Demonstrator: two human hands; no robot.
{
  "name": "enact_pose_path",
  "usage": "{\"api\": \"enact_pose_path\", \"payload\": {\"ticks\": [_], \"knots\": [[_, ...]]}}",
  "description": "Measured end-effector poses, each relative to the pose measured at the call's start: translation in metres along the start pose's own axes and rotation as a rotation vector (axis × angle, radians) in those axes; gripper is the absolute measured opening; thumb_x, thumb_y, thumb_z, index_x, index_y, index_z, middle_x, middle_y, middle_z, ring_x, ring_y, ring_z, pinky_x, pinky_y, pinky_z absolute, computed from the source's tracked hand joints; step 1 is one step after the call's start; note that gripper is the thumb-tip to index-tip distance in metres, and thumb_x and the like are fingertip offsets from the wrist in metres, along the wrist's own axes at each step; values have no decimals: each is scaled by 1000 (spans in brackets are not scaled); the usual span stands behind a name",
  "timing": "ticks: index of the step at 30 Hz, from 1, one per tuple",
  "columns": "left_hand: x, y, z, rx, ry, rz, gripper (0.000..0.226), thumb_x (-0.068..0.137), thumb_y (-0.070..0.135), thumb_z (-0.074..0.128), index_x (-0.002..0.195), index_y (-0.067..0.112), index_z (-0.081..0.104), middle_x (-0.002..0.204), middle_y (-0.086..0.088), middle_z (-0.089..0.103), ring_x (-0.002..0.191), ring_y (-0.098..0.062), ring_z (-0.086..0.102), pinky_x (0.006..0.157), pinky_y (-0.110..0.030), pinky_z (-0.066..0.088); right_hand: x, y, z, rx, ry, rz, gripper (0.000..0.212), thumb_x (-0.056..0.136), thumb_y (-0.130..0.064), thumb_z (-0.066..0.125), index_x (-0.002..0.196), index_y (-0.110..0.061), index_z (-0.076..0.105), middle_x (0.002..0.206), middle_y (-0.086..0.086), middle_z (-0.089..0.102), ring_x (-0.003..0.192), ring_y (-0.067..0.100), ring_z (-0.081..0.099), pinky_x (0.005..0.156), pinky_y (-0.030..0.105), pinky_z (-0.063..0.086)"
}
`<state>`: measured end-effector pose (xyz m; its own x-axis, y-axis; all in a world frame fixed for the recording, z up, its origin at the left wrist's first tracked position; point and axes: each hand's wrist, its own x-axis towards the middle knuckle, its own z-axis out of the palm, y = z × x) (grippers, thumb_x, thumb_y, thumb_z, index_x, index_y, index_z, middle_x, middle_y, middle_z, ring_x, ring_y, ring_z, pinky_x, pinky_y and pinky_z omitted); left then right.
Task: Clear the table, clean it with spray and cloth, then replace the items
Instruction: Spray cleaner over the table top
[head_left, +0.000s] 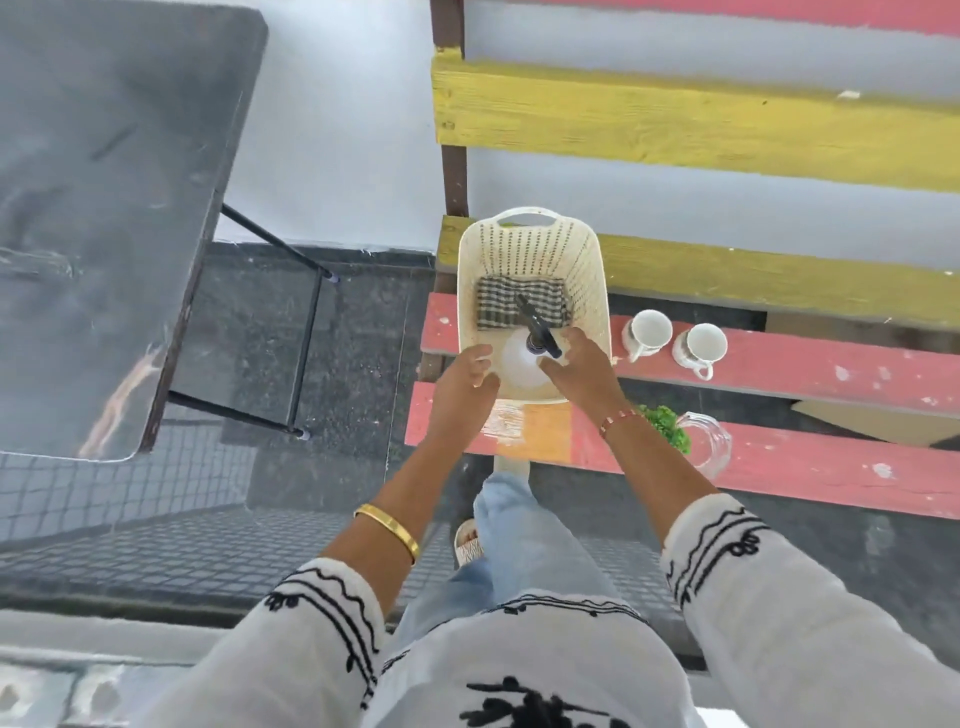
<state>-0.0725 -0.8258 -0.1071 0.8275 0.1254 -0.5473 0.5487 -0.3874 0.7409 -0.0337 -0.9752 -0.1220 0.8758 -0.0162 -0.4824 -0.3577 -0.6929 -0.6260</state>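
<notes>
A cream plastic basket (527, 215) stands on the pink bench (805, 364). Inside it lie a folded dark checked cloth (498, 301) and a white spray bottle (522, 364) with a black trigger head. My left hand (465, 382) hovers at the basket's near-left rim beside the bottle, fingers relaxed. My right hand (582, 369) is at the bottle's right side, thumb and fingertips touching it near the trigger head, fingers loosely spread. The dark table (104, 208) is to the left with nothing on its visible top.
Two white mugs (649, 332) (701, 345) sit on the bench right of the basket. A clear glass vase (706, 441) with a green plant (667, 423) stands on the front slat. Yellow backrest slats rise behind. Dark tiled floor separates bench and table.
</notes>
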Motion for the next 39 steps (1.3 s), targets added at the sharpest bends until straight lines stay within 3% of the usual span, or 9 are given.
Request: {"api": "enact_pose_path", "payload": {"ticks": [8, 14, 18, 23, 27, 31, 33, 35, 39], "knots": [[48, 33, -23, 20, -3, -70, 41, 90, 8, 48, 130, 16, 47, 130, -8, 57, 117, -20, 55, 90, -26, 42, 56, -19, 8, -155, -152, 4, 12, 89, -18, 54, 84, -10, 47, 64, -2, 45, 66, 22, 48, 49, 24, 30], [63, 38, -46, -21, 40, -66, 36, 90, 11, 48, 125, 16, 52, 120, -3, 61, 98, -13, 60, 78, -24, 44, 74, -45, 8, -153, -99, 80, 19, 88, -22, 49, 71, -14, 53, 69, 9, 61, 62, 27, 56, 63, 38, 52], [61, 27, -64, -40, 96, -42, 35, 90, 12, 48, 125, 10, 54, 119, -6, 64, 108, -21, 59, 93, -34, 48, 68, -95, 1, -157, 10, 46, 19, 85, -23, 49, 75, -11, 61, 68, 7, 63, 66, 30, 60, 61, 34, 49], [45, 22, -102, -129, 242, 8, 35, 93, 11, 45, 127, 11, 50, 107, 0, 62, 74, -5, 54, 53, -1, 39, 26, -172, -4, -110, 130, -46, 18, 75, -11, 50, 58, -16, 45, 55, 0, 48, 55, 23, 47, 49, 24, 30], [22, 16, -144, -276, 292, -31, 36, 95, 23, 43, 128, 11, 49, 117, -11, 63, 101, -27, 60, 74, -27, 44, -21, -236, -1, -30, 236, -153, 26, 75, -13, 52, 53, -18, 39, 50, -1, 42, 51, 22, 40, 47, 25, 26], [2, 8, -202, -606, 202, -69, 25, 96, 34, 41, 80, 20, 54, 75, -2, 53, 67, -16, 51, 72, -34, 42, -74, -304, 8, 135, 276, -313, 34, 76, -16, 59, 46, -16, 42, 29, -8, 41, 39, 13, 41, 49, 26, 30], [-9, 6, -224, -720, 95, -119, 33, 97, 42, 36, 94, 14, 53, 86, -3, 53, 77, -20, 54, 71, -32, 43, -95, -333, 12, 200, 275, -395, 39, 76, -16, 62, 45, -14, 39, 26, -8, 36, 39, 14, 36, 49, 27, 28], [-24, -4, -251, -848, 8, -107, 55, 94, 55, 30, 126, 14, 47, 111, -11, 53, 108, -31, 54, 88, -41, 45, -121, -364, 24, 248, 240, -475, 41, 77, -17, 63, 45, -15, 38, 26, -8, 31, 36, 10, 33, 44, 24, 26], [-48, -28, -310, -1267, -190, -57, 72, 86, 71, 24, 116, 14, 55, 105, -16, 65, 98, -33, 57, 92, -51, 46, -159, -413, 53, 355, 143, -576, 46, 76, -16, 67, 35, -17, 45, 25, -10, 32, 27, 5, 28, 33, 13, 23]]}}
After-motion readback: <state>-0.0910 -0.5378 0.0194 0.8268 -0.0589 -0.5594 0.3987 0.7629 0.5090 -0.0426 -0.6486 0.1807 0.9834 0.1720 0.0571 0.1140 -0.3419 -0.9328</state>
